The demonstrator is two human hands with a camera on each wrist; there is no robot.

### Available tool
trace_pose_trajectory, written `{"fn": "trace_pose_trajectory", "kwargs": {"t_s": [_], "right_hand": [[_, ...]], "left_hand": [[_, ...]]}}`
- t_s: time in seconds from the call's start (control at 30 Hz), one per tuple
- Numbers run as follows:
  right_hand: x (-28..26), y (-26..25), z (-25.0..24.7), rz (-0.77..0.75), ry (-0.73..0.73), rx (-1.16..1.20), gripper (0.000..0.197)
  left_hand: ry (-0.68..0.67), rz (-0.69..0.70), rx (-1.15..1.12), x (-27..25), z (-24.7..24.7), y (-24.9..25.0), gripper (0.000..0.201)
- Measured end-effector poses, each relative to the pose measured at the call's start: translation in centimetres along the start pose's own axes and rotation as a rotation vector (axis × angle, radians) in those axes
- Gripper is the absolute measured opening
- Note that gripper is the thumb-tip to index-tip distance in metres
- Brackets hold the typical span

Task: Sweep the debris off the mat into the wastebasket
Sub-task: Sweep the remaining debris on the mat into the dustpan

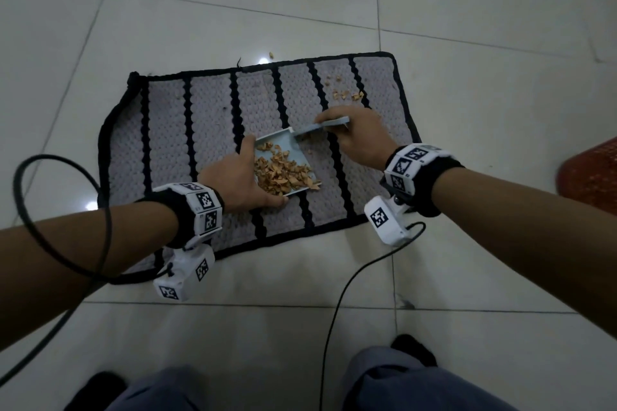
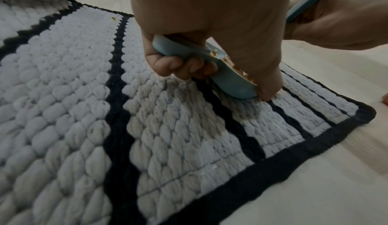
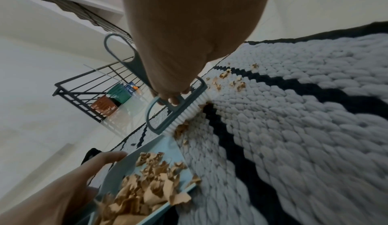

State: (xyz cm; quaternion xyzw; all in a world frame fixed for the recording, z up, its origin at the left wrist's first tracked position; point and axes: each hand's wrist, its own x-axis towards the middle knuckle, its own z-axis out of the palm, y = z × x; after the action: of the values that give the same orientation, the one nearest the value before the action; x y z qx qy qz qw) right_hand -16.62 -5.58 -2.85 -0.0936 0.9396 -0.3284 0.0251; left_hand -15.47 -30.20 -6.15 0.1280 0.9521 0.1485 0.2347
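A grey mat [image 1: 207, 130] with black stripes lies on the tiled floor. My left hand [image 1: 240, 177] grips a light-blue dustpan [image 1: 283, 143] by its left side and tilts it on the mat's middle. The pan holds a heap of brown debris [image 1: 280, 173]. My right hand [image 1: 354, 133] holds a small blue brush [image 1: 329, 125], its white bristles [image 3: 184, 114] on the mat at the pan's far corner. Loose debris [image 1: 347, 94] lies on the mat's far right part, beyond the brush. A red mesh wastebasket [image 1: 591, 177] shows at the right edge.
One scrap [image 1: 272, 53] lies on the floor beyond the mat. Black cables [image 1: 60, 210] loop from both wrists across the floor. A dark metal rack [image 3: 84, 87] with a green and a brown basket stands far behind the mat. My legs and feet are near the bottom.
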Motion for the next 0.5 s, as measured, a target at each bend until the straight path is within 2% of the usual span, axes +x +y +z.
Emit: {"fn": "trace_pose_trajectory", "kwargs": {"t_s": [0.2,0.33,0.4,0.5], "right_hand": [[-2.4,1.2,-0.6,0.029,-0.017,0.047,0.022],[-2.9,0.9,-1.7,0.151,0.116,0.112,0.020],[-2.1,1.0,-2.2,0.226,0.181,0.063,0.020],[-0.9,1.3,-1.7,0.288,0.194,-0.045,0.017]], "left_hand": [[-0.021,0.012,0.031,0.2,-0.2,-0.2,0.126],[-0.021,0.008,0.044,0.5,-0.4,-0.3,0.127],[-0.027,0.005,0.046,0.6,-0.5,-0.2,0.126],[-0.041,-0.003,0.054,0.6,-0.6,-0.2,0.126]]}}
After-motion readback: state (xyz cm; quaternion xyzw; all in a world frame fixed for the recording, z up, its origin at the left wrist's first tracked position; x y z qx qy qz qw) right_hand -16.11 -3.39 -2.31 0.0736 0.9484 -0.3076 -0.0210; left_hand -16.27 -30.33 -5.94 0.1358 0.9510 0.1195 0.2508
